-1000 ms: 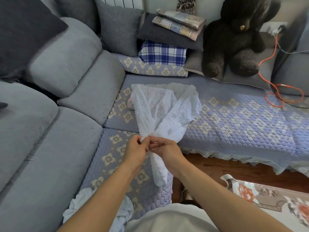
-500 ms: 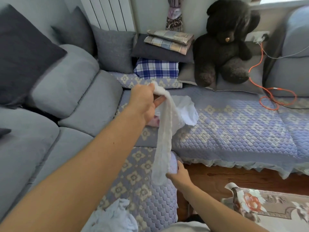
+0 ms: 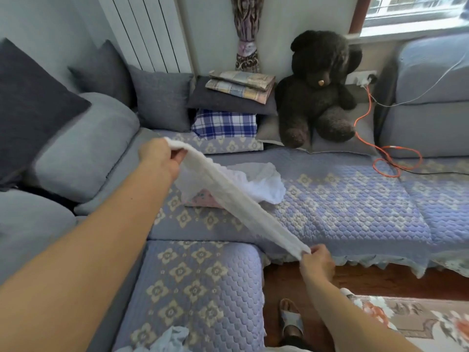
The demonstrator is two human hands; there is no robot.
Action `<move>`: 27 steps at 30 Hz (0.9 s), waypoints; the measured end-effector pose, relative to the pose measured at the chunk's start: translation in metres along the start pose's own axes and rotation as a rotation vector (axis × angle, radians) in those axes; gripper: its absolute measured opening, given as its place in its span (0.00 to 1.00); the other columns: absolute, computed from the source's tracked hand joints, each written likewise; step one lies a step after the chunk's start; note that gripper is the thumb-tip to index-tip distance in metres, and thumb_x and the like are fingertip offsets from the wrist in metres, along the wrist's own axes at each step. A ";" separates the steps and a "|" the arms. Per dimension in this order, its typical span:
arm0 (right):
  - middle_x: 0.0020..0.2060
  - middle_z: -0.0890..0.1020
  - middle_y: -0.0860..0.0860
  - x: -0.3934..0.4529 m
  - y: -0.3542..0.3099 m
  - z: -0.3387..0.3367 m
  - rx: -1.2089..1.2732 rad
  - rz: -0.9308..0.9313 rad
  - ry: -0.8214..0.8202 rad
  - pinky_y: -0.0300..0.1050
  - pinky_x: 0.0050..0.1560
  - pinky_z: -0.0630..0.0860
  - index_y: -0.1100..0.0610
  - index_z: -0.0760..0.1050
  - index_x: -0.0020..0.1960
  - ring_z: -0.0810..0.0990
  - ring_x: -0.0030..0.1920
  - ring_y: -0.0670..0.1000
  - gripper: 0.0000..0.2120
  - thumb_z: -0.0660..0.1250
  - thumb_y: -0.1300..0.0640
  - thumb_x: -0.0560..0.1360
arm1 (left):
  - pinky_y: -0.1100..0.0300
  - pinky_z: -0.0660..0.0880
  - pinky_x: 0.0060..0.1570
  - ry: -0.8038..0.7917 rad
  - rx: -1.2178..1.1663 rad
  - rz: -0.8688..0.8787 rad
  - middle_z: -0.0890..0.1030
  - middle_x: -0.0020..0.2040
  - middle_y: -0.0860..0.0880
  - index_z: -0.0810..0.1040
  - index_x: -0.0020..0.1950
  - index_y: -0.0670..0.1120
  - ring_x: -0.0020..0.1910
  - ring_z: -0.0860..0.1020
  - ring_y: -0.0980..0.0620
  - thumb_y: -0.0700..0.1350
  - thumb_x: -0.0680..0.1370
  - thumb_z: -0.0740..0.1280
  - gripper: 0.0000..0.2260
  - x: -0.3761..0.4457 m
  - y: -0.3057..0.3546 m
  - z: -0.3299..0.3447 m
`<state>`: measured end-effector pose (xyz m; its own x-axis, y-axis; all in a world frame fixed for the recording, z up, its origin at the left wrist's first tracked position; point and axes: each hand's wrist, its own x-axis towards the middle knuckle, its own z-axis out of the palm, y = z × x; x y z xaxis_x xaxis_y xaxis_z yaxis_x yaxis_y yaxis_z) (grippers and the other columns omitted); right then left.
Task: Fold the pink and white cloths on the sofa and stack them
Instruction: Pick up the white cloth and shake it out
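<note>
Grey corner sofa (image 3: 83,148) under a quilted lilac cover (image 3: 342,199); dark cushions (image 3: 162,97) along the back. White radiator (image 3: 144,31) on pale wall. Window (image 3: 416,11) upper right, daylight. Dark wood floor (image 3: 380,283), floral rug (image 3: 411,318).

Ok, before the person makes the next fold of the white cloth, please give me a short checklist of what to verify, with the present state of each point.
1. Left hand holds the far end of the white cloth: ok.
2. Right hand pinches the near end: ok.
3. Cloth edge pulled straight between the hands: ok.
4. Whole cloth spread flat: not ok, the rest lies bunched on the sofa.
5. Pink cloth free for stacking: not ok, the white cloth partly covers it.
6. Whether the pink cloth is already folded: cannot tell.
</note>
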<state>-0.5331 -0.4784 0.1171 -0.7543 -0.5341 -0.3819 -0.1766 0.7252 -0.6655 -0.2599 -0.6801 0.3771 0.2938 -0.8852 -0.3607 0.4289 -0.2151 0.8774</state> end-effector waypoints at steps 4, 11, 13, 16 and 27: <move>0.43 0.81 0.56 0.019 0.005 -0.014 -0.143 -0.218 -0.022 0.46 0.40 0.69 0.55 0.77 0.48 0.79 0.45 0.59 0.06 0.63 0.63 0.77 | 0.60 0.81 0.47 0.027 -0.018 -0.070 0.75 0.47 0.45 0.70 0.45 0.42 0.54 0.79 0.47 0.33 0.83 0.57 0.09 0.006 -0.021 -0.021; 0.37 0.78 0.55 0.024 0.016 -0.020 -0.144 -0.149 0.005 0.47 0.35 0.70 0.56 0.72 0.41 0.76 0.39 0.57 0.10 0.69 0.53 0.78 | 0.48 0.82 0.40 0.050 -0.115 -0.065 0.78 0.46 0.38 0.75 0.60 0.34 0.51 0.80 0.39 0.27 0.75 0.63 0.14 0.002 -0.024 -0.036; 0.38 0.78 0.57 0.026 0.016 -0.024 -0.174 -0.101 0.002 0.47 0.34 0.67 0.58 0.72 0.42 0.75 0.39 0.59 0.13 0.68 0.50 0.79 | 0.48 0.81 0.35 0.058 -0.112 -0.074 0.78 0.47 0.38 0.75 0.64 0.34 0.55 0.81 0.37 0.26 0.74 0.64 0.18 0.002 -0.025 -0.039; 0.35 0.76 0.55 0.022 0.016 -0.032 -0.320 -0.248 0.007 0.47 0.32 0.65 0.58 0.72 0.40 0.75 0.37 0.58 0.15 0.63 0.50 0.81 | 0.50 0.81 0.38 0.086 -0.097 -0.076 0.78 0.46 0.39 0.75 0.62 0.35 0.57 0.80 0.38 0.27 0.75 0.64 0.16 0.003 -0.026 -0.044; 0.56 0.76 0.64 0.042 -0.002 -0.045 0.588 0.343 -0.485 0.49 0.41 0.84 0.69 0.74 0.59 0.81 0.52 0.63 0.10 0.59 0.73 0.80 | 0.45 0.77 0.61 0.101 -0.022 -0.121 0.80 0.51 0.37 0.72 0.43 0.37 0.64 0.77 0.38 0.26 0.77 0.63 0.07 0.003 -0.029 -0.074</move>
<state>-0.5923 -0.4828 0.1313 -0.3262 -0.5505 -0.7685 0.4733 0.6086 -0.6368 -0.2082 -0.6453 0.3269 0.3228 -0.8069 -0.4947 0.4851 -0.3078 0.8185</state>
